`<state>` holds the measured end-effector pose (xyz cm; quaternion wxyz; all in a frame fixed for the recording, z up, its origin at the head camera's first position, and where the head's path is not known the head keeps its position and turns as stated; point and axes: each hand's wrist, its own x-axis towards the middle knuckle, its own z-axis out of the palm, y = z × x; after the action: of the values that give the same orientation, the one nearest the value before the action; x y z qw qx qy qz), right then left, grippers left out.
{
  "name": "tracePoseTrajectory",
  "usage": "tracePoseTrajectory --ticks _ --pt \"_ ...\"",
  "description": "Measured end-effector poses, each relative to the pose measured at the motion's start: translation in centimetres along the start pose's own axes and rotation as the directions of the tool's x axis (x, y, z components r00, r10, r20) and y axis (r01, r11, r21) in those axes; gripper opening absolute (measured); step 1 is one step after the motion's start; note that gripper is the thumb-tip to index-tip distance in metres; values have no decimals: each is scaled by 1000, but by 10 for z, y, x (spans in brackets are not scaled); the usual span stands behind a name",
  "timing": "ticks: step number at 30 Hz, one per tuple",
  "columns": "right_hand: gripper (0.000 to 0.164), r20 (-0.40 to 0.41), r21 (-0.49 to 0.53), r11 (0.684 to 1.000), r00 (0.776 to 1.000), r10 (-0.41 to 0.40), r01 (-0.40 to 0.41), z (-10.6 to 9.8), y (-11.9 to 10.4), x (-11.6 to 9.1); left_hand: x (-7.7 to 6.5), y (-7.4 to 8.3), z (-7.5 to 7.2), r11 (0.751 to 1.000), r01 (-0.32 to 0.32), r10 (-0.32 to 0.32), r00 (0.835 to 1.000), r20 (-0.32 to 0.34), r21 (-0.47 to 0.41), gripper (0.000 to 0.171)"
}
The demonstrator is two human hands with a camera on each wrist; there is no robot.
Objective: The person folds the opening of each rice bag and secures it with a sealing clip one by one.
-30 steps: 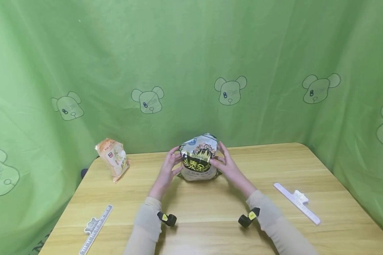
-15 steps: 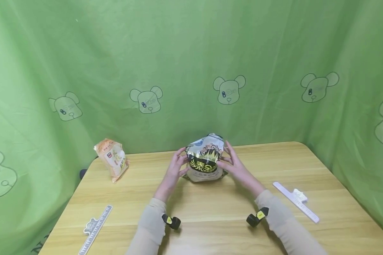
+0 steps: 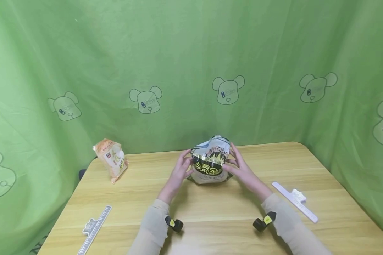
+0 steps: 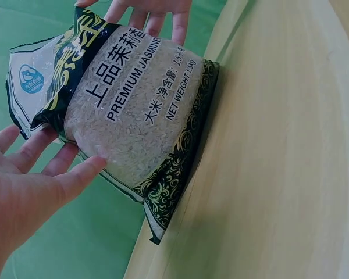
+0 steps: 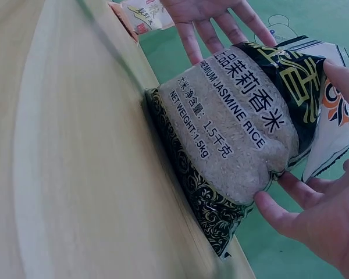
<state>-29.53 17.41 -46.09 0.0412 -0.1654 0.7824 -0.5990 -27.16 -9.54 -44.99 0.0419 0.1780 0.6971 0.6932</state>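
A bag of jasmine rice [image 3: 210, 169] stands upright near the table's far edge, its slack top folded over. Through its see-through front the grains show in both wrist views. My left hand [image 3: 178, 173] holds the bag's left side; in the left wrist view the thumb touches the front, with the fingers along the side edge. Opposite it, my right hand [image 3: 244, 173] holds the right side, thumb at the front edge and fingers partly hidden behind the bag in the right wrist view. The bag's base [image 4: 171, 180] appears to rest on the tabletop.
An orange-and-white food packet [image 3: 112, 159] stands at the table's far left. A grey ruler-like clip [image 3: 95, 230] lies near left, a pale purple one [image 3: 295, 201] at right. A green curtain [image 3: 185, 53] surrounds the wooden table [image 3: 217, 212].
Both hands and the rice bag between them have shifted to the right along the far side of the table. The packet and the two clips stay in place.
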Motion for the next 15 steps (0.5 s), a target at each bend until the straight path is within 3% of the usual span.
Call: tracePoseTrajectory --ticks 15 --pt "93 -20 -37 999 1000 9 -10 -18 2 -23 0 1 21 999 -26 27 997 71 -19 54"
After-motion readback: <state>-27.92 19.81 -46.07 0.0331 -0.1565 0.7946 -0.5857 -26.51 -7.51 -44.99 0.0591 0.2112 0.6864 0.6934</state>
